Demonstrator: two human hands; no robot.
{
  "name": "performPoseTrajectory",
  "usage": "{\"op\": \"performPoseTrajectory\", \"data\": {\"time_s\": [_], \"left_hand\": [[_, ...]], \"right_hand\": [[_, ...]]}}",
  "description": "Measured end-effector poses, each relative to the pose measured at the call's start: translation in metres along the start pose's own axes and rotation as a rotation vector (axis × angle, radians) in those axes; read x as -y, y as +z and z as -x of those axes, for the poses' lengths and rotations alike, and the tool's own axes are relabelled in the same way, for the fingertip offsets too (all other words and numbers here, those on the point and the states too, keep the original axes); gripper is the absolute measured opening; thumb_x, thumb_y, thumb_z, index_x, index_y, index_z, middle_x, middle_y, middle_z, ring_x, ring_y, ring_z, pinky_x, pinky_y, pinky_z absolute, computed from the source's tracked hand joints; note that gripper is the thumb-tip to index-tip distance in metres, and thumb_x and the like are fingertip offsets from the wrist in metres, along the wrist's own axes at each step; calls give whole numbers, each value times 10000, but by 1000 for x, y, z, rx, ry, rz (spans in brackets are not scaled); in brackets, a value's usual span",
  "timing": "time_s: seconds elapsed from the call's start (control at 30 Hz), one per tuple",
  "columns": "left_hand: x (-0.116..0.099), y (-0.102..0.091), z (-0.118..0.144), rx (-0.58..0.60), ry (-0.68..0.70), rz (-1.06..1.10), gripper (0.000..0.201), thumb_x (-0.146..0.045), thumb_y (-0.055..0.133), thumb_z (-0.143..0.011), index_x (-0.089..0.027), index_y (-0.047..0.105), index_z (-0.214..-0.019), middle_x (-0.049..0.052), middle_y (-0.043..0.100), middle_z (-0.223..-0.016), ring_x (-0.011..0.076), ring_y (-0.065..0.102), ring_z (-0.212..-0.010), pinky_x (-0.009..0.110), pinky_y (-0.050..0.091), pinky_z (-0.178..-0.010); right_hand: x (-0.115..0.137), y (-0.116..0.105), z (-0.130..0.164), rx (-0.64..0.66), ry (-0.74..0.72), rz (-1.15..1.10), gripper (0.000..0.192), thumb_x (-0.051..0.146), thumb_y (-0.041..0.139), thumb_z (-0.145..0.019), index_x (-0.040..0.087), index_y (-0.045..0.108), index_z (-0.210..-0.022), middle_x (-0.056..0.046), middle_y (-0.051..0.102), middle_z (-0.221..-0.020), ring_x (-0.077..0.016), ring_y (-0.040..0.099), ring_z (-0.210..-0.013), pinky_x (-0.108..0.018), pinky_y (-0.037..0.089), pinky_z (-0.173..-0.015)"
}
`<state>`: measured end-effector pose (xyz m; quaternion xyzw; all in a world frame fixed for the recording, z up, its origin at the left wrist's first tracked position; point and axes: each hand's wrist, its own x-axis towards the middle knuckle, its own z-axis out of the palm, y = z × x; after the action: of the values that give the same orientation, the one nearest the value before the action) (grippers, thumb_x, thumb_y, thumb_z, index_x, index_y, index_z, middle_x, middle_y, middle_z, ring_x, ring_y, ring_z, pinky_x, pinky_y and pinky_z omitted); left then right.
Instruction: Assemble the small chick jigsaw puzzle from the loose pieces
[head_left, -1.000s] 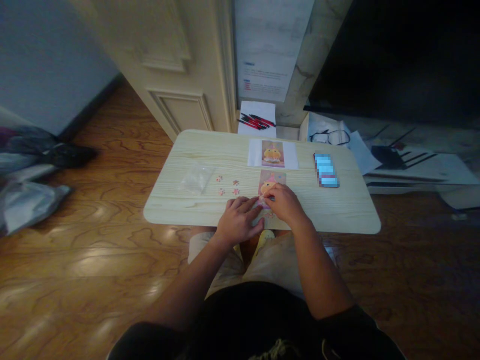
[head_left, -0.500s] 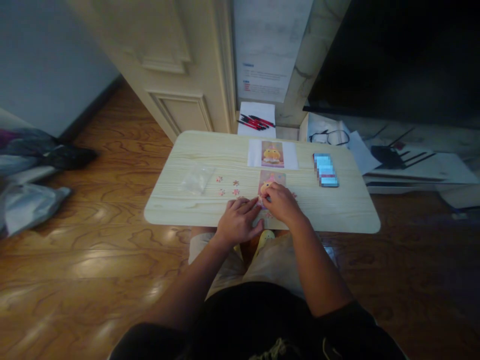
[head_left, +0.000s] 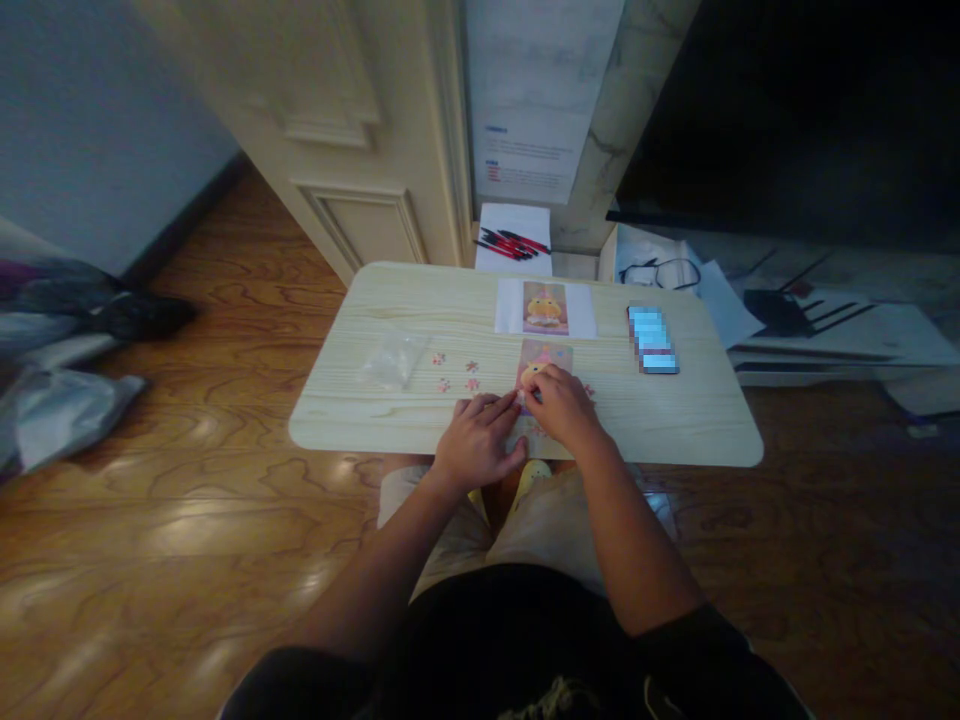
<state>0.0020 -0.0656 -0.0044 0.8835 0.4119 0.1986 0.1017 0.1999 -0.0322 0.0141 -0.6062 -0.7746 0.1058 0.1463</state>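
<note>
A small jigsaw puzzle (head_left: 545, 361) with an orange cartoon figure lies near the front of a low pale wooden table (head_left: 390, 420). My right hand (head_left: 564, 407) rests on its lower part, fingertips pinched over a piece that I cannot make out. My left hand (head_left: 478, 440) lies flat beside it at the puzzle's left edge, fingers together on the tabletop. Several loose puzzle pieces (head_left: 456, 375) lie scattered just left of the puzzle. A reference picture (head_left: 545, 307) of the same figure lies on white paper behind it.
An empty clear plastic bag (head_left: 392, 357) lies at the table's left. A blurred blue object (head_left: 652, 339) sits at the right. On the floor beyond are pens on paper (head_left: 513, 241), glasses (head_left: 660, 271) and papers. Bags (head_left: 52, 400) lie on the floor at far left.
My right hand has crept slightly left and up along the puzzle. My left hand stays in place.
</note>
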Motion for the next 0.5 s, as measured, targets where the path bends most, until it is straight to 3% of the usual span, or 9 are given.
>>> {"op": "performPoseTrajectory", "data": {"time_s": [0.17, 0.5], "left_hand": [[-2, -1, -1, 18, -15, -8, 592, -453, 615, -927, -186, 592, -1455, 82, 573, -1543, 351, 546, -1294, 539, 451, -1004], [-3, -3, -2, 10, -12, -16, 548, -475, 605, -929, -196, 631, -1400, 81, 617, -1492, 351, 549, -1281, 541, 445, -984]], "right_hand": [[3, -2, 0, 11, 37, 15, 130, 224, 607, -980, 213, 730, -1017, -90, 685, -1077, -244, 612, -1049, -349, 451, -923], [1, -9, 6, 20, 30, 5, 350, 117, 547, -952, 269, 761, -1183, -60, 691, -1272, -292, 499, -1171, -434, 416, -953]]}}
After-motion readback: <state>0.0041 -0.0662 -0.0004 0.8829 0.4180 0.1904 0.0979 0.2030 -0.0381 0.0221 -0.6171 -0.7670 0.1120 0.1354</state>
